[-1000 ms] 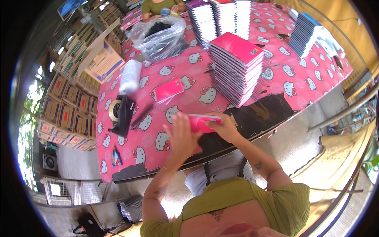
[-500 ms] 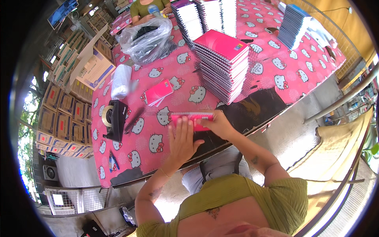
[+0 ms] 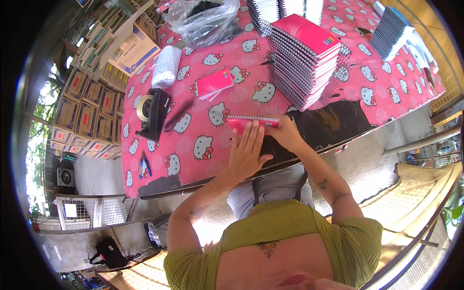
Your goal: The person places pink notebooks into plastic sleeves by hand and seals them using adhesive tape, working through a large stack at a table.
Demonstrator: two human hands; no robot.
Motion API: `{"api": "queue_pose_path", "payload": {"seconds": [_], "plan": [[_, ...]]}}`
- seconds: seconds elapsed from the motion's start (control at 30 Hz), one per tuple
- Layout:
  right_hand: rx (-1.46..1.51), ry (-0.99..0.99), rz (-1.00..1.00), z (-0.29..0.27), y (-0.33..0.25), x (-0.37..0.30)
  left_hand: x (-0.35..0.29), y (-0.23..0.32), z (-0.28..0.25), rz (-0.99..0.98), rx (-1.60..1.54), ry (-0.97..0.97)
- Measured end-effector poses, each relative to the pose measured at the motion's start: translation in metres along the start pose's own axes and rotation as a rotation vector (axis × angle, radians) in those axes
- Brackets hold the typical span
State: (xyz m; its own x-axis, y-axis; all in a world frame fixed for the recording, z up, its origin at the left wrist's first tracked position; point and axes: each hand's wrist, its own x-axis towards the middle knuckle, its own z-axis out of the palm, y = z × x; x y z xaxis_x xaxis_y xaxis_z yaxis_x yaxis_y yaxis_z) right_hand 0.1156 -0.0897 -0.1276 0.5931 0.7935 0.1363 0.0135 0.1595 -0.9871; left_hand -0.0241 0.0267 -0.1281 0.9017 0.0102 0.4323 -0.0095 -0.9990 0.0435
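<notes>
A pink spiral notebook [image 3: 239, 124] lies near the table's front edge, its wire binding on the far side. My left hand [image 3: 247, 149] rests on its cover with the fingers stretched out flat and the thumb apart. Closed around the notebook's right end is my right hand [image 3: 286, 134], thumb on top; the fingers beneath are hidden. Just beyond, small pink booklets [image 3: 214, 83] lie loosely overlapped. A tall stack of pink spiral notebooks [image 3: 307, 58] stands farther right.
On the left of the table are a black tape dispenser [image 3: 155, 115], a white plastic roll [image 3: 166, 66] and a blue cutter [image 3: 144, 166]. A plastic bag [image 3: 203, 24] and blue-topped notebooks [image 3: 391, 33] sit farther back. Cartons [image 3: 87, 108] are piled beyond the left edge.
The view has tilted downward, so the table appears higher and farther right, and the person across has left the picture. Both hands stay on the notebook, which looks tipped slightly more on edge.
</notes>
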Motion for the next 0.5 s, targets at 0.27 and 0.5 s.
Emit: {"api": "queue_pose_path", "payload": {"seconds": [0.27,0.5], "plan": [[-0.176,-0.050,-0.021,-0.002,0.034,0.002,0.001,0.012,-0.003,-0.018,0.005,-0.043],[-0.296,-0.051,-0.039,-0.004,0.026,0.002,-0.003,0.010,0.002,-0.026,-0.056,-0.103]]}}
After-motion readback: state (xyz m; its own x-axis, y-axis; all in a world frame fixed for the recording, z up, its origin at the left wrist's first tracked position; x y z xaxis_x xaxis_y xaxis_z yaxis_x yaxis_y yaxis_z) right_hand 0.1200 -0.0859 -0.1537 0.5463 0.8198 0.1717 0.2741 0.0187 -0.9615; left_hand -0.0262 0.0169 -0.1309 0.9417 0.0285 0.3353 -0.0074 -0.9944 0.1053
